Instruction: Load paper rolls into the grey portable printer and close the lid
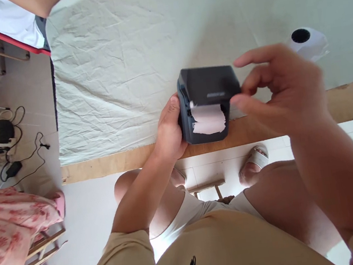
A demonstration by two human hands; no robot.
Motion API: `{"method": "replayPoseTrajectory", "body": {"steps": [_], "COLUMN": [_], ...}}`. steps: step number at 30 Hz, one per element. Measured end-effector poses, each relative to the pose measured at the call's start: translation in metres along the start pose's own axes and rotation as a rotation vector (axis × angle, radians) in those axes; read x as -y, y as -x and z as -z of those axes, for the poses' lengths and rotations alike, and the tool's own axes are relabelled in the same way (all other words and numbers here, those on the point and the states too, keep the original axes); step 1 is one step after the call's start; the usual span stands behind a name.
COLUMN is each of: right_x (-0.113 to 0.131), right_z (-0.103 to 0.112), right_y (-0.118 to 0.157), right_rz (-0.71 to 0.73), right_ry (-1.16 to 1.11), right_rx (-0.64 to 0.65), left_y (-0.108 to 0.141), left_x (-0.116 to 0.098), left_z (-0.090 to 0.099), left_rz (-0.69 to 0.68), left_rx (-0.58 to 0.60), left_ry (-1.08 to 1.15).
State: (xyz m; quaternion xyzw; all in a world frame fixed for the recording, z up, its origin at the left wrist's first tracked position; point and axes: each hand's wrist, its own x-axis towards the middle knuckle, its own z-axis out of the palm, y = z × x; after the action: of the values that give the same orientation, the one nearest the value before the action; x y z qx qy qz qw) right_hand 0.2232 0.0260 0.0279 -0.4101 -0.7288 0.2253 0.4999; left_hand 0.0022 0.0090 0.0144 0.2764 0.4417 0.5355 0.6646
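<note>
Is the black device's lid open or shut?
Open, at least partly: below the lid's edge, pale paper shows inside the black device.

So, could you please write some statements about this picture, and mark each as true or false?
1. The left hand holds a dark device. True.
2. The device is white. False: it is dark.
3. Pale paper shows in the device. True.
4. A white roll is on the cloth near the right hand. True.
5. The right hand grips the white roll. False: it is at the device's right edge.
</note>
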Motion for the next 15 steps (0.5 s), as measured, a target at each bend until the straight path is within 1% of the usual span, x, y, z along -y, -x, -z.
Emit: {"method": "replayPoseTrajectory", "body": {"steps": [3, 4, 5, 7, 9, 11, 13, 15], "right_x": [0.017, 0.020, 0.022, 0.025, 0.026, 0.029, 0.033, 0.036], "right_z": [-0.008, -0.010, -0.012, -0.014, -0.014, -0.015, -0.015, -0.014], "right_y": [-0.006, -0.007, -0.008, -0.008, -0.007, -0.006, -0.007, -0.010], "right_rz": [0.024, 0.028, 0.028, 0.039, 0.058, 0.046, -0.016, -0.100], "right_ry": [-0.029, -0.022, 0.012, 0.164, 0.389, 0.569, 0.651, 0.663], "right_rx": [-0.256, -0.308, -0.323, -0.251, -0.123, 0.031, 0.189, 0.318], "left_y": [0.004, 0.005, 0.007, 0.011, 0.013, 0.015, 0.016, 0.016], "left_x": [-0.004, -0.006, -0.008, -0.011, -0.013, -0.014, -0.014, -0.013], "left_z": [-0.002, -0.003, -0.004, -0.004, -0.004, -0.003, -0.002, -0.001], "left_rz": [0.031, 0.042, 0.051, 0.071, 0.082, 0.084, 0.084, 0.088], "left_rx": [0.011, 0.002, -0.006, 0.002, 0.036, 0.073, 0.098, 0.108], "left_ry": [-0.082, -0.113, -0.141, -0.185, -0.208, -0.201, -0.181, -0.180]}}
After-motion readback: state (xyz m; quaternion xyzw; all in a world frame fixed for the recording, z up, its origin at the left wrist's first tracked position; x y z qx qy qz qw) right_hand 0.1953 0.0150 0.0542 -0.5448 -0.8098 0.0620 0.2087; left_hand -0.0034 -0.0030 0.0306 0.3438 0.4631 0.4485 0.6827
